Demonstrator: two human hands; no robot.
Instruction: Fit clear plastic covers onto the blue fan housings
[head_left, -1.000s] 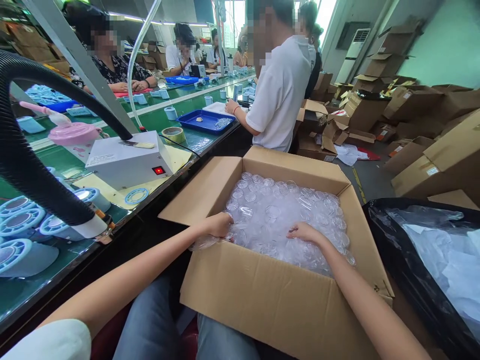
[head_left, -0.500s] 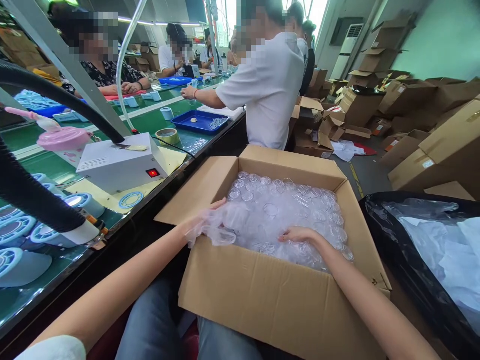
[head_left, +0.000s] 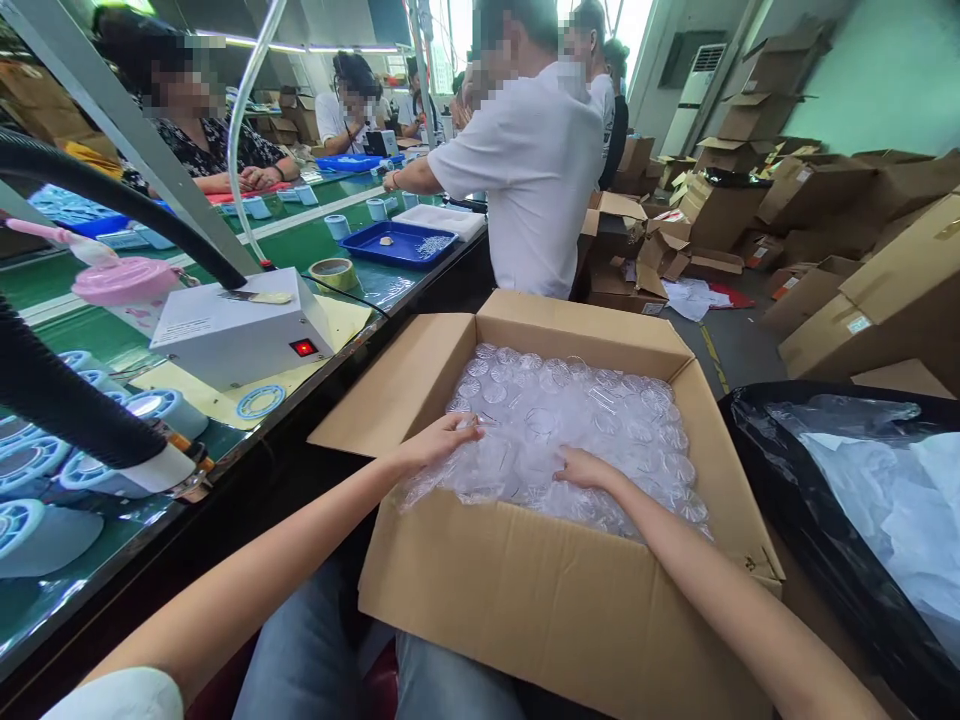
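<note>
An open cardboard box (head_left: 540, 590) sat on the person's lap, its flaps folded outward so that the whole inside lay bare to both hands, and everything else is best placed from that box. Inside it, filling it almost to the rim, lay a thin clear plastic bag (head_left: 570, 430) packed with small transparent round parts, the bag most likely there to keep the loose pieces together and clean. The left hand (head_left: 439, 440) rested at the near left corner of the box, its fingers curled and pinching a fold of the bag's film, which bunched and trailed down over the box wall there; the pull seemed meant to draw the film aside or find its mouth. The right hand (head_left: 581, 467) lay near the middle of the box's front edge, palm down and fingers loosely spread on the film, apparently steadying the heap; whether it gripped any film I cannot tell. To the left of the box ran a green workbench (head_left: 315, 245), carrying a white control unit (head_left: 240, 325) with a lit red switch, a roll of tape (head_left: 334, 272), a blue tray (head_left: 409, 243) and rows of pale blue round housings (head_left: 34, 455) close to the bench edge, within reach of a seated worker. Beyond the box stood a person in a white shirt (head_left: 536, 175) facing the bench. To the right of the box gaped a black bin bag (head_left: 787, 500) holding crumpled clear film.
</note>
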